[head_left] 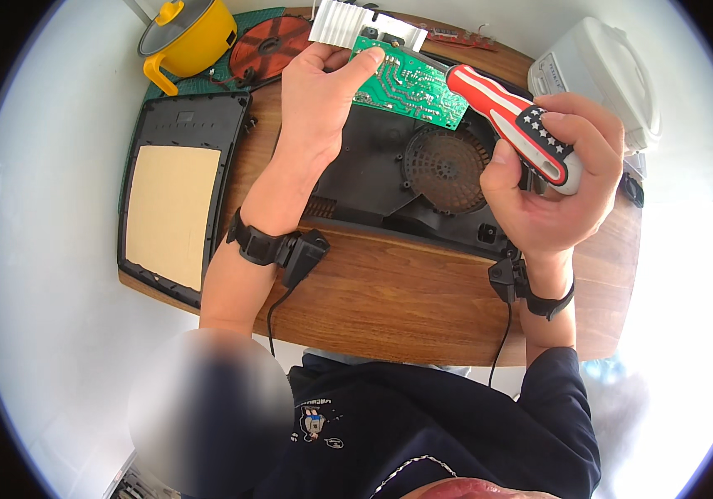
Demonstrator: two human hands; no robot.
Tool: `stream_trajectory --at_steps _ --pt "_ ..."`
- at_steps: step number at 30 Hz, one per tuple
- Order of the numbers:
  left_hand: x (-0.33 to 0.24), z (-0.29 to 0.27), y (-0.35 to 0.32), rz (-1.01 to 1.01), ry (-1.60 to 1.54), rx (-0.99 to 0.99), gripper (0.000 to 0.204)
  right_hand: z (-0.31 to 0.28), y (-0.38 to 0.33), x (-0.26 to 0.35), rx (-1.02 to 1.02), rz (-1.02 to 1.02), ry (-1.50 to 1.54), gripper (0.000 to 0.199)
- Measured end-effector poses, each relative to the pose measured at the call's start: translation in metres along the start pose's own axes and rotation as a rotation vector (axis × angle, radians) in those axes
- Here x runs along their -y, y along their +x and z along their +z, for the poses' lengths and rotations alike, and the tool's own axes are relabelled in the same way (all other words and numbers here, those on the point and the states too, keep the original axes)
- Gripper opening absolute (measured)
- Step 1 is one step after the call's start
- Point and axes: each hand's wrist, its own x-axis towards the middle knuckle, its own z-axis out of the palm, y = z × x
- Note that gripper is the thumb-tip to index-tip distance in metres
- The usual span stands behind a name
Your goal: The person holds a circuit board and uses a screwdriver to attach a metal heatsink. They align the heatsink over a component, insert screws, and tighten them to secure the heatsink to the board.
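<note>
My left hand [316, 93] pinches the near-left edge of a green circuit board [410, 86] with a white finned heat sink [355, 23] on its far end. The board is tilted up over a black plastic appliance base [373, 179] with a round fan grille [446, 168]. My right hand [552, 179] grips the red, white and blue handle of a screwdriver [513, 119]. Its shaft points toward the far edge of the board; the tip is hidden.
A black top panel with a tan sheet [175, 195] lies at the left on the wooden table [406, 295]. A yellow pot with lid [188, 35], a copper coil disc [269, 46] and a white appliance [602, 75] stand at the back.
</note>
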Motion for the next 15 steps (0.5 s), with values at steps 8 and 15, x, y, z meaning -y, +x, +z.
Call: stream_trajectory --at_steps 8,15 --pt "0.0012 0.0003 -0.0008 0.013 0.037 -0.017 0.027 0.0028 -0.0019 -0.0009 -0.001 -0.004 0.0 0.048" --pt "0.0019 0.0 -0.0009 0.02 0.045 -0.015 0.027 0.0038 -0.002 0.0002 -0.003 0.006 -0.008 0.046"
